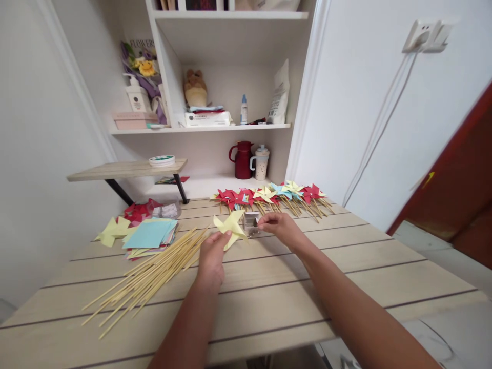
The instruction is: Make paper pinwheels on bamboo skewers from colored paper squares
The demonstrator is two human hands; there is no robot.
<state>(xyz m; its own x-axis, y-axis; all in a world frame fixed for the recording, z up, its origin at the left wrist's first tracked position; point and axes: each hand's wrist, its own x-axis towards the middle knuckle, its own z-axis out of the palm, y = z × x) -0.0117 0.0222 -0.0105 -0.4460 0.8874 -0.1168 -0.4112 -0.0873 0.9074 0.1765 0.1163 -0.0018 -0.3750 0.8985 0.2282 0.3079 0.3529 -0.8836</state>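
My left hand [213, 256] is closed on a pale yellow paper pinwheel [230, 224], thumb on top near its centre. Beyond the pinwheel, on the table, is a small clear plastic box [252, 223] with small bits inside. At the right edge of that box my right hand [280, 229] has its thumb and fingertips pinched together; what they hold, if anything, is too small to make out. Thin wooden sticks [154, 274] lie in a loose bundle left of my left hand. Behind the box, finished pinwheels on sticks [265, 196] lie in a row, red, yellow and blue.
Left on the table [277, 302] are a stack of coloured paper squares [149, 233], a yellow folded paper shape [112, 231] and red ones [140, 211]. A low wooden riser [126, 170] stands behind them. A red jug [243, 160] and a cup [262, 163] are at the back.
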